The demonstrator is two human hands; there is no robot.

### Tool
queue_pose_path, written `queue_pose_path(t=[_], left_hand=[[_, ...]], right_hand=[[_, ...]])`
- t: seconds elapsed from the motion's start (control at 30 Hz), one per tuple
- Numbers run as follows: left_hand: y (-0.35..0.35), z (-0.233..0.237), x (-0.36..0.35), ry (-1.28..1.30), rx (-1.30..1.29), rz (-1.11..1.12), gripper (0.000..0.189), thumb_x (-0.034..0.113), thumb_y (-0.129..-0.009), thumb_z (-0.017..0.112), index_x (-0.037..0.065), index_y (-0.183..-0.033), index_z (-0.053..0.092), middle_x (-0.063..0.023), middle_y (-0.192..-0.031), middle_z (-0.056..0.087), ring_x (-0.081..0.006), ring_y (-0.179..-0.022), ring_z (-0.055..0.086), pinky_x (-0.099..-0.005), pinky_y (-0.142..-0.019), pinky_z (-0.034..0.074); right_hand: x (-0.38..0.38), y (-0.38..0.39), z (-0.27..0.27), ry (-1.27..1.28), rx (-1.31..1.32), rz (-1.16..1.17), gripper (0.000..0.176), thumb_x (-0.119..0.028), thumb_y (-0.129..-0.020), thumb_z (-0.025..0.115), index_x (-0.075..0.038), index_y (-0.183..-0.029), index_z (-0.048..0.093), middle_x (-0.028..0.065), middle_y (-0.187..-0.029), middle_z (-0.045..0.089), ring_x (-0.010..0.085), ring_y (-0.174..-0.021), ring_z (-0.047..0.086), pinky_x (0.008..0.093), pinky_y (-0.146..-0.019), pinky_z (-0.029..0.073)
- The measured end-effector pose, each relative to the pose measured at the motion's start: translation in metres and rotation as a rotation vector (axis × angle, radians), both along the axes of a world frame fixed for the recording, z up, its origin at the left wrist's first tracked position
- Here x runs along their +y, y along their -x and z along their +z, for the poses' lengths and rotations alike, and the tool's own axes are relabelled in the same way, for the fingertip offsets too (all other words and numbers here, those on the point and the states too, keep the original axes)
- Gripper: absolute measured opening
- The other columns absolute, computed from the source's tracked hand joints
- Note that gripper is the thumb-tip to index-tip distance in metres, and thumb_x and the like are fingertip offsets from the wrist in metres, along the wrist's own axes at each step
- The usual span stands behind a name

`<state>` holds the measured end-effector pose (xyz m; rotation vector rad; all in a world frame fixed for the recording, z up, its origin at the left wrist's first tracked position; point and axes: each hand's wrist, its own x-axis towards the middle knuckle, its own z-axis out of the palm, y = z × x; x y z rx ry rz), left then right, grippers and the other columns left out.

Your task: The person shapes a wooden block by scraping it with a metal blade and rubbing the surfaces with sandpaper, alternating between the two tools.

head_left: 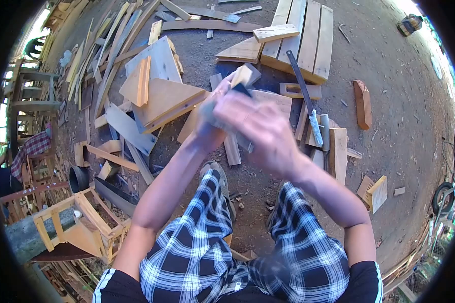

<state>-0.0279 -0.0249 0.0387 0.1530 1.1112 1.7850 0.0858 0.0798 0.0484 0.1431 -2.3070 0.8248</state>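
Note:
My left hand (pixel 211 118), closed, grips a small pale wooden block (pixel 242 76) whose end sticks out past the fingers, above the ground in front of my knees. Against it presses my right hand (pixel 263 123), smeared by motion, with its fingers closed over the left hand's work. A dark, flat-edged piece (pixel 241 90) shows between the hands under the right fingers; its kind is too blurred to make out. Below the hands lie a grey wooden strip (pixel 232 150) and a brown board (pixel 273 101).
A slatted wooden piece (pixel 308 40) stands at the back right, with a long blade with a wrapped handle (pixel 304 83) leaning near it. Stacked boards (pixel 162 103) and long strips (pixel 98 65) lie left. A wooden frame (pixel 93 217) sits lower left, a reddish block (pixel 362 104) right.

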Motion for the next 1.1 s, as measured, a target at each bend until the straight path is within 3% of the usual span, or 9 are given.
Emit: queue_pose_path(t=[0.1,0.37,0.7,0.77,0.83,0.9,1.0,1.03,1.1], left_hand=[[-0.007,-0.003,-0.005,-0.157,-0.066,-0.164,0.047,0.039,-0.104,0.036,0.011,-0.141,0.037,-0.0022,-0.076,0.050,-0.0095,-0.059,0.050,-0.0291,-0.053,0.050],[-0.005,-0.012,-0.009,-0.277,-0.260,-0.220,0.043,0.043,-0.105,0.032,0.015,-0.136,0.041,-0.0037,-0.080,0.047,-0.0090,-0.064,0.044,-0.0243,-0.050,0.044],[-0.002,-0.023,-0.001,-0.258,-0.203,-0.221,0.042,0.040,-0.105,0.033,0.007,-0.126,0.048,-0.0030,-0.071,0.049,-0.0072,-0.062,0.049,-0.0222,-0.037,0.040],[-0.005,-0.013,0.009,-0.238,-0.233,-0.191,0.039,0.039,-0.105,0.034,0.008,-0.125,0.049,-0.0031,-0.072,0.054,-0.0070,-0.060,0.053,-0.0241,-0.038,0.042],[-0.021,0.031,0.034,0.288,-0.293,0.345,0.036,0.037,-0.104,0.037,0.009,-0.123,0.051,-0.0009,-0.068,0.055,-0.0064,-0.051,0.051,-0.0242,-0.036,0.041],[-0.004,-0.018,0.011,0.172,-0.211,0.180,0.038,0.036,-0.104,0.038,0.009,-0.129,0.048,-0.0016,-0.080,0.062,-0.0077,-0.062,0.059,-0.0254,-0.048,0.052],[0.012,-0.056,0.009,-0.818,-0.350,-0.545,0.040,0.031,-0.105,0.037,0.008,-0.138,0.042,-0.0048,-0.116,0.058,-0.0114,-0.100,0.061,-0.0309,-0.077,0.057],[0.004,-0.036,0.013,-0.817,-0.344,-0.550,0.040,0.031,-0.105,0.037,0.008,-0.138,0.042,-0.0048,-0.116,0.058,-0.0114,-0.100,0.061,-0.0309,-0.077,0.057],[-0.014,-0.001,0.009,-0.051,-0.067,-0.019,0.041,0.032,-0.105,0.036,0.008,-0.138,0.042,-0.0045,-0.113,0.059,-0.0110,-0.096,0.062,-0.0303,-0.074,0.057]], right_hand=[[0.047,0.015,-0.010,0.095,-0.106,-0.253,0.030,-0.008,-0.090,0.055,-0.006,-0.119,0.063,0.0169,-0.120,0.065,0.0277,-0.115,0.062,0.0387,-0.096,0.046],[0.043,-0.004,-0.008,0.508,-0.217,-0.254,0.034,-0.019,-0.099,0.052,-0.004,-0.128,0.059,0.0174,-0.126,0.062,0.0294,-0.123,0.056,0.0377,-0.102,0.041],[0.038,0.005,-0.008,0.198,-0.093,-0.218,0.035,-0.008,-0.093,0.056,-0.005,-0.128,0.059,0.0138,-0.127,0.062,0.0272,-0.126,0.054,0.0396,-0.100,0.043],[0.018,-0.001,-0.012,-0.054,-0.136,-0.189,0.040,-0.005,-0.087,0.056,-0.005,-0.128,0.059,0.0137,-0.127,0.062,0.0280,-0.125,0.054,0.0411,-0.098,0.044],[-0.005,-0.013,-0.002,0.013,-0.118,-0.038,0.044,-0.003,-0.084,0.056,-0.005,-0.127,0.059,0.0137,-0.127,0.063,0.0287,-0.125,0.055,0.0419,-0.097,0.045],[0.004,-0.013,-0.005,-0.013,-0.152,-0.011,0.041,-0.006,-0.085,0.056,-0.005,-0.126,0.060,0.0135,-0.125,0.064,0.0285,-0.124,0.055,0.0410,-0.097,0.045],[0.041,0.003,-0.018,0.085,-0.136,-0.249,0.042,-0.002,-0.083,0.057,-0.005,-0.125,0.060,0.0154,-0.122,0.064,0.0276,-0.124,0.056,0.0392,-0.094,0.047],[0.036,0.002,-0.017,0.085,-0.128,-0.251,0.042,-0.002,-0.083,0.057,-0.005,-0.125,0.060,0.0154,-0.122,0.064,0.0276,-0.124,0.056,0.0392,-0.094,0.047],[0.008,-0.010,-0.016,-0.021,-0.051,-0.129,0.043,0.000,-0.083,0.057,-0.006,-0.125,0.060,0.0158,-0.122,0.064,0.0271,-0.123,0.056,0.0386,-0.092,0.048]])
